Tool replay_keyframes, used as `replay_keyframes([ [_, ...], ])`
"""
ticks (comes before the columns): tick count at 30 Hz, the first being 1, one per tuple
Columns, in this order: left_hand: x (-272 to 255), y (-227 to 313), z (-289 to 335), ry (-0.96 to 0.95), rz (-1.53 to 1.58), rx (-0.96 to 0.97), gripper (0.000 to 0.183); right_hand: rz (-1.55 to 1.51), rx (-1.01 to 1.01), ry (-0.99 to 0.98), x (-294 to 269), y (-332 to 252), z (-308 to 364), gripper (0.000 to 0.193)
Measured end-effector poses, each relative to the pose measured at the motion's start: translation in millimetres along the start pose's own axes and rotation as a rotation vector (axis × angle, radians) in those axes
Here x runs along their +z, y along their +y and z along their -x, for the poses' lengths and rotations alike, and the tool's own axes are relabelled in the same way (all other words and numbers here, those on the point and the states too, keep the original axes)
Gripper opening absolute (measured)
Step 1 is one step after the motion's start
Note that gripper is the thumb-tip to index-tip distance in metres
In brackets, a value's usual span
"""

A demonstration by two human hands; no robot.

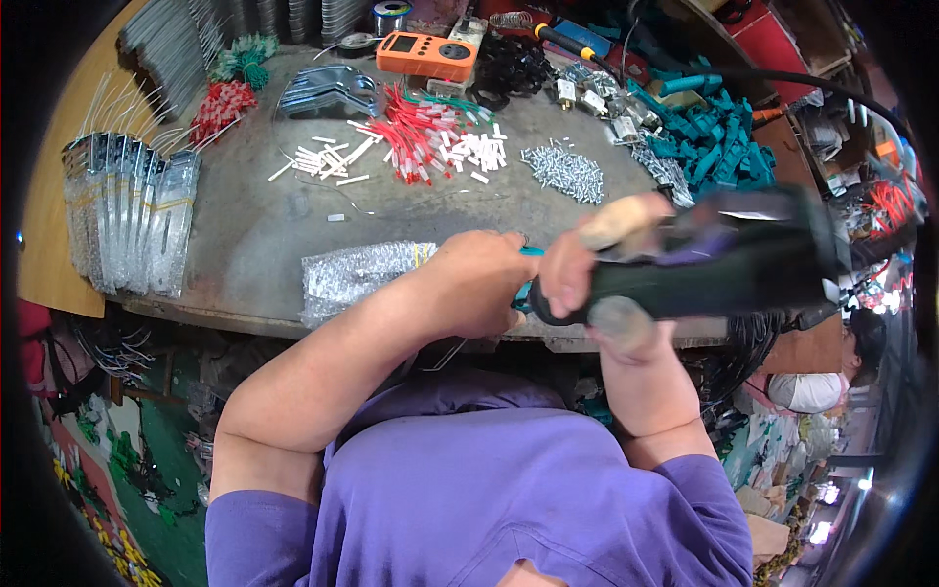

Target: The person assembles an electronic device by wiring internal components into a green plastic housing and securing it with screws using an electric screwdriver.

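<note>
My right hand (569, 272) is wrapped round a black power tool (724, 259), which looks like a cordless driver. Motion smears the tool, and its working end cannot be made out. Pale covers sit on some of those fingers. At the table's front edge my left hand (479, 279) is closed on a teal plastic part (531, 252), mostly hidden by the fingers. From under the left wrist a bubble-wrapped piece (357, 274) with a yellow band stretches left along the table. The tool's near end is close to the teal part; contact cannot be made out.
Small screws (564, 172), white sleeves (328, 159) and red-wired parts (411, 137) lie in heaps on the table (254, 230). Teal parts (719, 137) pile at the right. Wrapped metal pieces (127, 215) stand left. An orange meter (427, 56) sits behind; a cable (831, 83) arcs overhead.
</note>
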State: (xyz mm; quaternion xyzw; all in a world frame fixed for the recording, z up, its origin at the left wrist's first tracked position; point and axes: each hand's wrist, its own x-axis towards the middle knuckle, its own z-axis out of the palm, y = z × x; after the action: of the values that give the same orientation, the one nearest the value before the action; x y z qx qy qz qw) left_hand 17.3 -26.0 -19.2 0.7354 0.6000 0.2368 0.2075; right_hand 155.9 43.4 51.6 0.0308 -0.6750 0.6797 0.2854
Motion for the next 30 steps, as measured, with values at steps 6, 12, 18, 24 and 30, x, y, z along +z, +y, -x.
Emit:
replay_keyframes([
  [6, -0.8, 4.1, -1.6, 0.024, 0.003, -0.049, 0.018, 0.014, -0.004, 0.084, -5.8, 23.4, 3.0, 0.051],
  [12, 12.6, -2.8, -2.1, 0.097, 0.075, -0.019, 0.036, -0.279, -0.069, -0.016, -8.8, 33.7, 4.1, 0.046],
  [18, -1.5, 4.9, 3.7, -0.031, 0.064, -0.086, 0.043, -0.183, 0.180, -0.091, -11.2, 0.6, -15.6, 0.056],
  [24, -7.0, 18.8, 1.6, -0.086, -0.003, -0.131, 0.049, 0.006, -0.272, 0.163, -48.9, -14.1, -31.9, 0.073],
  [30, 3.9, 3.7, -7.9, 0.123, -0.168, 0.295, 0.054, -0.183, -0.180, 0.379, -91.8, -18.7, 21.2, 0.065],
])
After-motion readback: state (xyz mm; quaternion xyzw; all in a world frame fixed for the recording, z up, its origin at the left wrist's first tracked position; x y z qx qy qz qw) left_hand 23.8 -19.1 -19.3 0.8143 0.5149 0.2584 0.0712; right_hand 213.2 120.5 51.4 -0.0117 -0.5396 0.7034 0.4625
